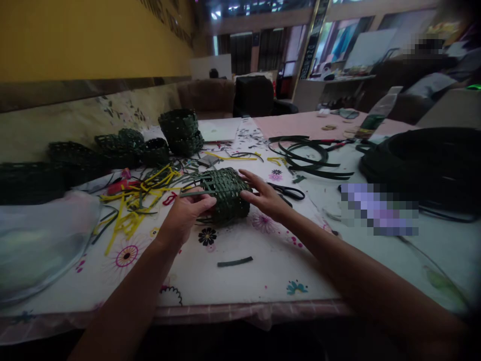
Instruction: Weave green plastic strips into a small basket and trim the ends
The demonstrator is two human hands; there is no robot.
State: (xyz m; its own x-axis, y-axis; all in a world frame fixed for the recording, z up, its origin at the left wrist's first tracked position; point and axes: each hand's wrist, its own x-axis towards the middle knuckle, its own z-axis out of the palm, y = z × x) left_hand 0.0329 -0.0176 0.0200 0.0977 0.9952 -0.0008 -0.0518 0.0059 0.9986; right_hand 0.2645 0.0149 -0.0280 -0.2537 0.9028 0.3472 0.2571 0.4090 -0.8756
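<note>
Head view: a dark green woven basket (227, 200) is lying on its side at the centre of the flowered tablecloth (195, 281), its far left end fraying into loose strands that I cannot count. My left hand (188, 208) is pinching a flat green strip (196, 193) between thumb and forefinger at the basket's nine o'clock, the other fingers mostly hiding. My right hand (265, 196) is spreading thumb and forefinger against its three o'clock end; whether they are gripping or only resting, I cannot tell. Just beyond, black-handled scissors (295, 192) are lying partly behind that hand. A short cut strip (235, 261) is lying at six o'clock, yellow strips (130, 213) are tangling at nine, and stacked baskets (180, 131) are standing at eleven. Coiled strips (311, 155) are spreading at two. At eight, a clear plastic bag (45, 245) is running out of frame, its contents blurring. Pixels are masking something purple at three.
</note>
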